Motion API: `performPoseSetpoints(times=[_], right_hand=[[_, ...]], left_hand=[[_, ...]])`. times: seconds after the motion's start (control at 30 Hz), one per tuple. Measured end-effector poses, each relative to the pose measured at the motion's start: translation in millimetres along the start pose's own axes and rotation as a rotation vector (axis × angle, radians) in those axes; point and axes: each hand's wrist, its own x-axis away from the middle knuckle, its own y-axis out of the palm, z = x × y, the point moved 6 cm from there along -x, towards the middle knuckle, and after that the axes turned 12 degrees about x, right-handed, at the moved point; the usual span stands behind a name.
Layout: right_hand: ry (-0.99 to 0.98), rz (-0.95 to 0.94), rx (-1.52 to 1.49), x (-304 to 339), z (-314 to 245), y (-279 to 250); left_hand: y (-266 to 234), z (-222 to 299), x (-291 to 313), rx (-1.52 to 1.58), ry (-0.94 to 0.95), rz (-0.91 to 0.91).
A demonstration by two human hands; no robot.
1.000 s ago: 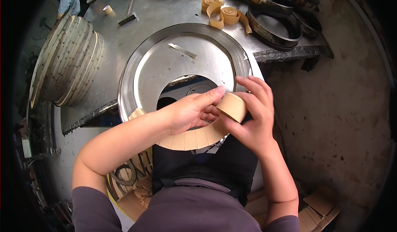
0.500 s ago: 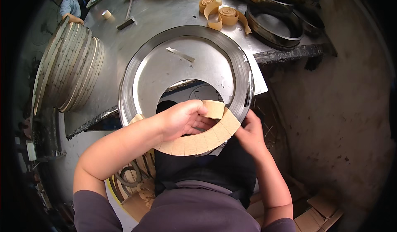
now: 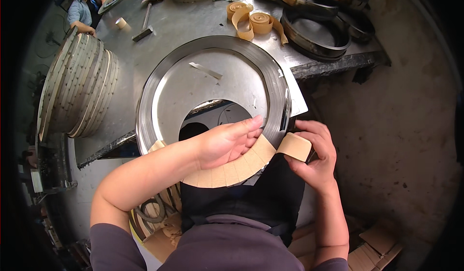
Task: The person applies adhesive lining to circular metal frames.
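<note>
A large flat ring of coiled metal strip (image 3: 146, 97) lies partly on the metal table and reaches over its edge toward my body. Overlapping turns of tan paper tape (image 3: 217, 175) cover its near part. My left hand (image 3: 227, 146) crosses over the ring, its bent fingers pressed together against the inner edge of the taped part and its thumb stretched out. Just outside the ring's right side, my right hand (image 3: 319, 157) grips a tan tape roll (image 3: 296, 146) between thumb and fingers. A strip of tape runs from the roll to the ring.
Wooden-edged hoops (image 3: 79, 85) stand stacked at left. A hammer (image 3: 143, 31), a small tape roll (image 3: 121, 23) and loose tan tape coils (image 3: 261, 23) lie on the table (image 3: 128, 73). Dark metal rings (image 3: 316, 31) are piled far right. Another person (image 3: 83, 12) is at the far left.
The tape roll has gone from my left hand inside the ring to my right hand outside it. My right hand has come out from beside the ring's edge and moved right.
</note>
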Motion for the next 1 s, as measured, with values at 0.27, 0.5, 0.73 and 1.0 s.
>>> performPoseSetpoints(times=[0.27,0.5,0.73,1.0], right_hand=[[-0.132,-0.3,0.159,-73.4,-48.1,28.7],[0.202,-0.33,0.149,-138.3,11.0,54.2],[-0.177,-0.452,0.315,-221.3,-15.0,143.1],[-0.348,-0.611,0.209,-250.5,-36.5,177.5]], left_hand=[[5.7,2.0,-1.8,0.007,0.029,0.009],[10.4,4.6,-0.6,-0.072,0.022,-0.036],[-4.7,-6.6,-16.2,-0.166,-0.023,-0.036],[-4.4,-6.0,-10.3,-0.201,-0.058,-0.04]])
